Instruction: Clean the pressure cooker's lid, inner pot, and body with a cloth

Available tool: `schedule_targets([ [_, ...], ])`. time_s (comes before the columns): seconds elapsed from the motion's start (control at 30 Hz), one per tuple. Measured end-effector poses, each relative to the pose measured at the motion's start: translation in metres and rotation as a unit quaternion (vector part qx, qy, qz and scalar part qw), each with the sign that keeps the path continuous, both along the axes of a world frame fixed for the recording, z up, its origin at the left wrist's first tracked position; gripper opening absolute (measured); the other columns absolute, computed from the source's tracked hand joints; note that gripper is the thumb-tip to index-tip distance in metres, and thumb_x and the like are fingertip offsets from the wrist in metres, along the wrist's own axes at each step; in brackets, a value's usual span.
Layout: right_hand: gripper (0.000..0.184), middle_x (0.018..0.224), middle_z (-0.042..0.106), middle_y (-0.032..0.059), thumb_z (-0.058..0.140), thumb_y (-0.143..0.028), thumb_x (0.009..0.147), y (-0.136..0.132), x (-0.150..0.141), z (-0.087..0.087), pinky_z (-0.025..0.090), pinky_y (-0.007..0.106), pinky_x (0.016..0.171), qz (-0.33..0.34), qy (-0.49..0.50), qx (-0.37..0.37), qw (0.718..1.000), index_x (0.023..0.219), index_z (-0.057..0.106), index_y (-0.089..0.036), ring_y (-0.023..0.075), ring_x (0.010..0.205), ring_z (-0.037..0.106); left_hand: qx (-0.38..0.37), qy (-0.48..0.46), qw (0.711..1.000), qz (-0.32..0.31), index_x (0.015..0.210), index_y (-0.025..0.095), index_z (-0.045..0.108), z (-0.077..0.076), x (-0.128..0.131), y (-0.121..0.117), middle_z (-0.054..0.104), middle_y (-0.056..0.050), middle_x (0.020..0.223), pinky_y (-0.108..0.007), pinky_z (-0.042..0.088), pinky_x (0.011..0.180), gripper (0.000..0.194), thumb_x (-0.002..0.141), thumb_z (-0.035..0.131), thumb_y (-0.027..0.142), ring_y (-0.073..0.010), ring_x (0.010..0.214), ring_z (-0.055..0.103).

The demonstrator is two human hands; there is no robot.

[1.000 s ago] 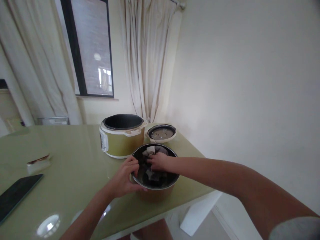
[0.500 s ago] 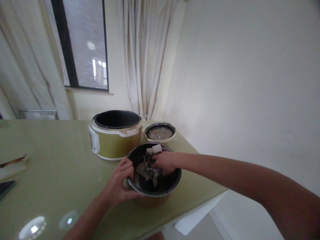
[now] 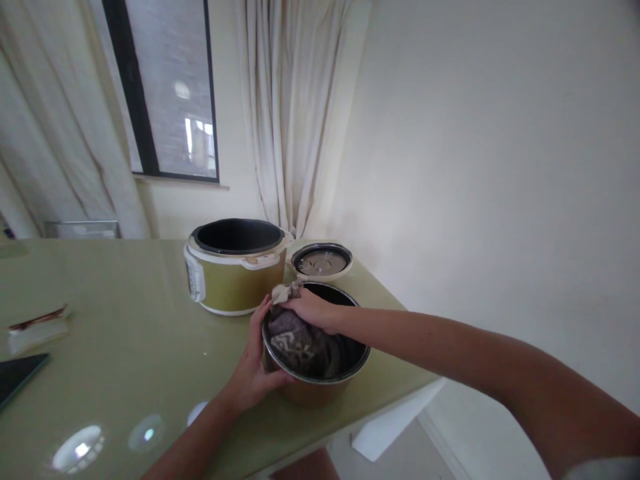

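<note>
A dark inner cooking pot (image 3: 320, 390) with a shiny rim stands near the table's front right edge, slightly tilted towards me. My left hand (image 3: 257, 367) grips its left side, the fingers behind the rim and the thumb along the front. Inside the mouth, my right hand (image 3: 315, 310) is closed on a crumpled grey patterned cloth (image 3: 300, 343), pressing it against the left inner wall. A pale end of the cloth pokes out over the rim by my left fingertips. My right fingers are partly hidden by the cloth.
Behind the pot stands a green and white electric cooker body (image 3: 240, 283), its top open. The cooker's round lid (image 3: 323, 260) lies inner side up to its right. A dark flat device (image 3: 23, 373) and a small packet (image 3: 37, 328) are at the left of the glossy green table (image 3: 125, 300).
My right hand has moved the cloth from the pot's middle to its upper left rim. My left hand has shifted slightly right with the pot, its grip kept.
</note>
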State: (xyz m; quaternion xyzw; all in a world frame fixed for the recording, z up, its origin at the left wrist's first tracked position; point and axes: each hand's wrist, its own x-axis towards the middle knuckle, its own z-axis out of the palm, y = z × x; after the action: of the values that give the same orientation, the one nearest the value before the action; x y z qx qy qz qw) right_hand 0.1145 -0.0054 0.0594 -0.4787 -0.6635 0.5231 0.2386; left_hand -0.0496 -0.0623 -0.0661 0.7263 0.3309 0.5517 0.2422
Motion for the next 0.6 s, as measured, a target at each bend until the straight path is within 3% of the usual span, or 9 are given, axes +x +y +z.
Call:
schedule_targets([
  [0.03,0.025,0.116,0.079,0.0042,0.069,-0.028,0.094,-0.002,0.001,0.002,0.052,0.037,0.107,-0.019,0.008,-0.014,1.000,0.115,0.078,-0.019,0.0217,0.111,0.072,-0.016,-0.011,1.000,-0.006,0.172,0.033,0.011,0.000,0.000,0.000,0.019,-0.019,0.178,-0.067,0.027,0.130,0.124,0.077,0.077,0.078,-0.0448,0.165,0.022],
  [0.1,0.029,0.113,0.080,0.0046,0.075,-0.035,0.091,-0.009,0.012,0.008,0.055,0.036,0.102,0.036,-0.032,-0.056,0.997,0.115,0.079,-0.019,0.0225,0.105,0.073,-0.048,-0.040,0.998,-0.021,0.172,0.033,0.010,0.003,-0.001,0.000,0.024,-0.020,0.177,-0.065,0.033,0.129,0.131,0.072,0.083,0.076,-0.0448,0.162,0.030],
  [0.2,0.032,0.095,0.080,0.0022,0.086,-0.042,0.082,-0.021,0.040,0.022,0.057,0.035,0.091,0.196,-0.213,-0.069,0.955,0.104,0.082,-0.019,0.0237,0.091,0.074,-0.084,-0.069,0.993,-0.039,0.166,0.029,0.029,0.008,-0.004,-0.001,0.043,-0.021,0.167,-0.062,0.043,0.123,0.128,0.062,0.094,0.068,-0.0452,0.151,0.048],
  [0.27,0.033,0.086,0.078,0.0010,0.087,-0.046,0.079,-0.025,0.062,0.037,0.058,0.035,0.088,0.245,-0.298,-0.048,0.921,0.096,0.083,-0.018,0.0247,0.086,0.073,-0.100,-0.073,0.991,-0.048,0.155,0.027,0.043,0.010,-0.006,-0.002,0.054,-0.020,0.157,-0.060,0.048,0.118,0.118,0.058,0.098,0.062,-0.0447,0.143,0.056],
  [0.3,0.034,0.086,0.078,0.0011,0.086,-0.048,0.080,-0.024,0.072,0.045,0.058,0.035,0.090,0.248,-0.293,-0.038,0.923,0.097,0.083,-0.018,0.0254,0.089,0.074,-0.105,-0.073,0.991,-0.050,0.150,0.027,0.047,0.011,-0.006,-0.002,0.058,-0.019,0.151,-0.059,0.050,0.115,0.112,0.057,0.099,0.061,-0.0440,0.139,0.060],
  [0.4,0.042,0.109,0.081,0.0034,0.079,-0.054,0.087,-0.012,0.100,0.069,0.055,0.038,0.104,0.192,-0.127,-0.001,0.973,0.113,0.081,-0.020,0.0261,0.109,0.074,-0.110,-0.079,0.989,-0.054,0.142,0.027,0.049,0.010,-0.006,-0.002,0.064,-0.017,0.141,-0.056,0.053,0.110,0.107,0.055,0.099,0.064,-0.0417,0.131,0.065],
  [0.47,0.045,0.124,0.079,0.0067,0.076,-0.053,0.091,0.002,0.117,0.078,0.052,0.041,0.112,0.099,-0.031,0.044,0.994,0.122,0.077,-0.021,0.0259,0.117,0.072,-0.108,-0.081,0.989,-0.052,0.141,0.027,0.048,0.008,-0.006,-0.002,0.064,-0.016,0.141,-0.056,0.053,0.110,0.108,0.054,0.099,0.066,-0.0416,0.131,0.064],
  [0.53,0.042,0.129,0.078,0.0110,0.074,-0.049,0.093,0.019,0.134,0.076,0.052,0.043,0.112,-0.021,-0.039,0.098,0.994,0.123,0.075,-0.019,0.0275,0.117,0.073,-0.103,-0.080,0.990,-0.049,0.140,0.028,0.048,0.006,-0.006,-0.001,0.062,-0.016,0.142,-0.056,0.053,0.110,0.108,0.053,0.098,0.067,-0.0418,0.132,0.063],
  [0.6,0.042,0.124,0.078,0.0161,0.073,-0.048,0.093,0.033,0.149,0.064,0.056,0.045,0.105,-0.090,-0.138,0.147,0.975,0.120,0.075,-0.016,0.0318,0.112,0.074,-0.097,-0.077,0.991,-0.048,0.140,0.028,0.048,0.006,-0.006,0.000,0.061,-0.016,0.143,-0.056,0.052,0.111,0.106,0.054,0.098,0.068,-0.0416,0.132,0.063],
])
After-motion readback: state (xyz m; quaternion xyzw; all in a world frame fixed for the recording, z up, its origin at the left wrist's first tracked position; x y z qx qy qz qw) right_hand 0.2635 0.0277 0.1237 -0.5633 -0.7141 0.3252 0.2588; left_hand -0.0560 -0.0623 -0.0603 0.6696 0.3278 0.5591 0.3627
